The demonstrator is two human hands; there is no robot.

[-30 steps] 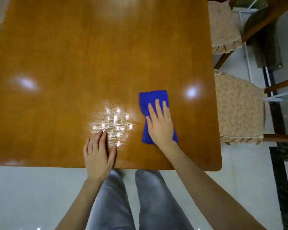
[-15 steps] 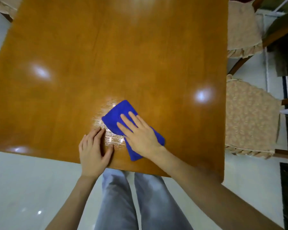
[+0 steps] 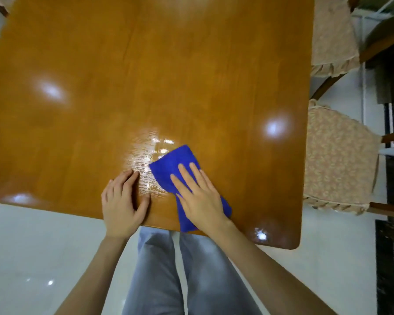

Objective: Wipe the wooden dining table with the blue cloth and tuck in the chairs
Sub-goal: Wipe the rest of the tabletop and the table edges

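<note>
Blue cloth (image 3: 168, 164) lies on the wooden table (image 3: 146, 76) under straight-fingered right grip (image 3: 200, 201) (left grip (image 3: 121, 205) flat, holding nothing).

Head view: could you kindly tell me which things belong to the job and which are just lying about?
Job: blue cloth, wooden table, right hand on cloth, left hand on table, near chair, far chair.
Just there: white floor, dark floor strip.
</note>
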